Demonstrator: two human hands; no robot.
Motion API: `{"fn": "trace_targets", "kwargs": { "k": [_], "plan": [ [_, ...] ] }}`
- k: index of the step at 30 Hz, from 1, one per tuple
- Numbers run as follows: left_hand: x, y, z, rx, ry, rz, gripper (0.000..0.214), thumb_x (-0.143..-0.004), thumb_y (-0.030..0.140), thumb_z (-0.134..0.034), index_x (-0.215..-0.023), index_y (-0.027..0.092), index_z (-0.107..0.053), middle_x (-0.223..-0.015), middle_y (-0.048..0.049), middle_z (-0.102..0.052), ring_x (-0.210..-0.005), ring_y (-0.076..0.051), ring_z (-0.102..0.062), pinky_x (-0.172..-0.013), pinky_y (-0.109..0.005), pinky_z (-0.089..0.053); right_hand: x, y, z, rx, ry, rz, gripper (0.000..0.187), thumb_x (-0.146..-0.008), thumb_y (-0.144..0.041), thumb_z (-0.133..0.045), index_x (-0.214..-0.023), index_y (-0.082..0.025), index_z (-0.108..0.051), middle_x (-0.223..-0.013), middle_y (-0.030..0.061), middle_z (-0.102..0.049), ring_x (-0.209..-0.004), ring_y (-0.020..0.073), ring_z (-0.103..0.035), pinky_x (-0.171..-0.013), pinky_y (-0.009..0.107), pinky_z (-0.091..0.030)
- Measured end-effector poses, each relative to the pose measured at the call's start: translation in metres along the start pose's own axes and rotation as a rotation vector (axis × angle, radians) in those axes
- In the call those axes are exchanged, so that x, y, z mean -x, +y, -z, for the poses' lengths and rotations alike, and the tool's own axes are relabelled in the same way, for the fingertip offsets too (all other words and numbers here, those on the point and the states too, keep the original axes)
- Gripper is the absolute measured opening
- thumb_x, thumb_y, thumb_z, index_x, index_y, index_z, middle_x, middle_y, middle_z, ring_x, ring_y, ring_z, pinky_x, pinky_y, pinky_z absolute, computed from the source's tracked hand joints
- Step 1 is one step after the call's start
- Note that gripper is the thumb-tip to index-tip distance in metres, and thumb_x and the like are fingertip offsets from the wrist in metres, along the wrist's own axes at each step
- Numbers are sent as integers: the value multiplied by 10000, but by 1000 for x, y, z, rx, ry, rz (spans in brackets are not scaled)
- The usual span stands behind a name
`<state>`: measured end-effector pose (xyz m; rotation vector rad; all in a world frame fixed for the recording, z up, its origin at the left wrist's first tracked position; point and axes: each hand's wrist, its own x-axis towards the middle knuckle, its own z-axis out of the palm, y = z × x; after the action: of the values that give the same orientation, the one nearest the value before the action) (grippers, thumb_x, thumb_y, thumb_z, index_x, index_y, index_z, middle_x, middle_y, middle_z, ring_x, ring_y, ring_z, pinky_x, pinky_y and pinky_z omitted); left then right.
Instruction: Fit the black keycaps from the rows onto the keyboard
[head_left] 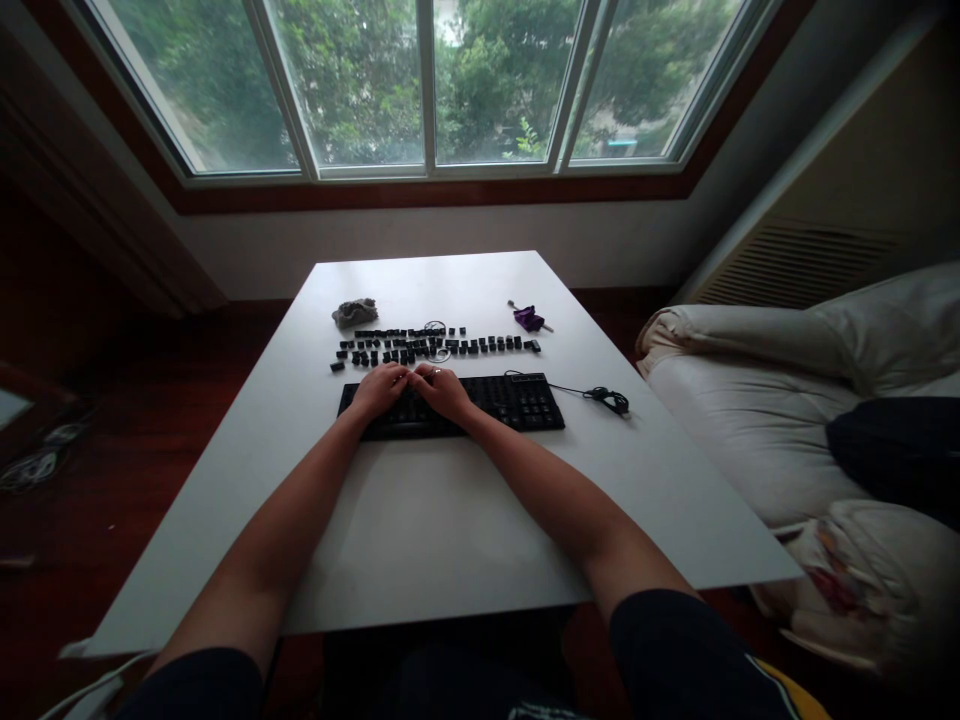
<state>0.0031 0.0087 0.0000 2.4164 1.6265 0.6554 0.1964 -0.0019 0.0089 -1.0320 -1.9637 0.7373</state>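
Observation:
A black keyboard [510, 400] lies in the middle of the white table [420, 520]. Both hands rest on its left half, side by side and nearly touching. My left hand [380, 388] has its fingers curled down onto the keys. My right hand [442, 388], with a ring on one finger, is curled the same way with its fingertips by the left hand's. What the fingertips pinch, if anything, is too small to see. Behind the keyboard lie rows of loose black keycaps [435, 346].
A grey crumpled cloth [354, 313] sits at the back left of the table, a small purple tool [529, 318] at the back right. The keyboard's cable [609, 399] coils to the right. A white cushioned sofa [787, 420] stands right of the table, windows behind.

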Motion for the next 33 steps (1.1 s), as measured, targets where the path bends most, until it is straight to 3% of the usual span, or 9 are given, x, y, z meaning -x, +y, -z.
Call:
{"fn": "trace_targets", "kwargs": {
  "k": [33],
  "plan": [
    [0, -1, -1, -20, 6, -5, 238, -956, 306, -503, -994, 236, -728, -1005, -60, -691, -926, -216, -619, -791, -327, -468, 0, -1, 0, -7, 16, -30, 334, -937, -484, -528, -890, -214, -720, -712, 4, -659, -700, 164, -577, -670, 249, -405]
  ]
}}
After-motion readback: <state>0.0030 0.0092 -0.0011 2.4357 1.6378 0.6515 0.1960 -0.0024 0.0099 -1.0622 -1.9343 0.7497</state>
